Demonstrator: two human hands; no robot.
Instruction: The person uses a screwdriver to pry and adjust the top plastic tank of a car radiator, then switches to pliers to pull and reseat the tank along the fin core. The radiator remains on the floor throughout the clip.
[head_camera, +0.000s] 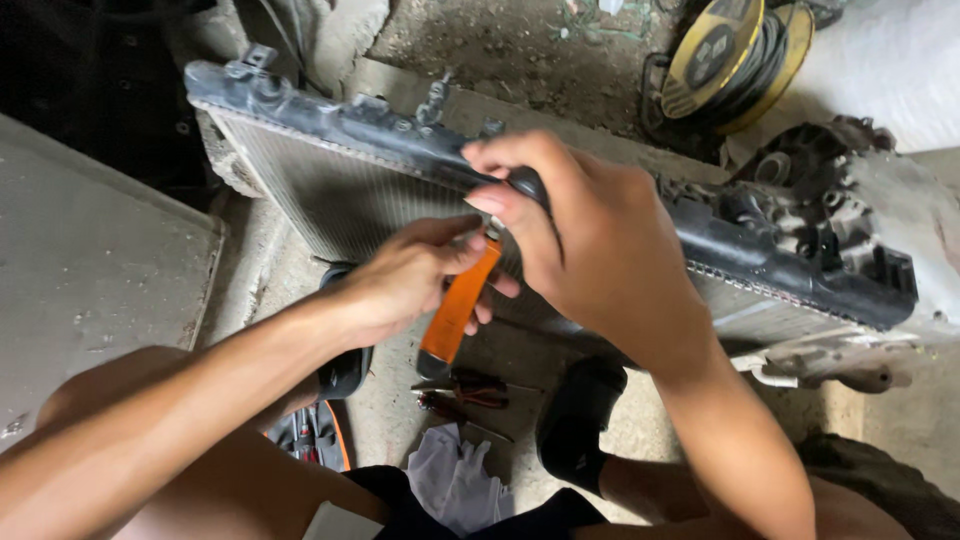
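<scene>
Radiator (330, 190): the landmark; stands on its long edge on the concrete floor, tilted across the view, pale dusty fin core under a black plastic top tank (330, 120) with lugs and clips.
Right hand (590, 235): arches over the middle of the radiator's top tank, wrist bent, forearm rising from the lower right; fingers curl tight around a dark rounded part at the tank's edge.
Left hand (410, 275): in front of the radiator's core, just below the right hand; forearm comes from the lower left; thumb and fingers pinch the upper end of an orange-handled tool.
Orange-handled tool (458, 305): slants down from the tank toward the person, its tip hidden between the two hands.
Open room: bare floor to the radiator's left; on its right end a grey engine part (850, 200) crowds close.
Behind the radiator: a yellow cable reel (725, 60).
White cloth (450, 480): on the floor nearer the person than the radiator.
</scene>
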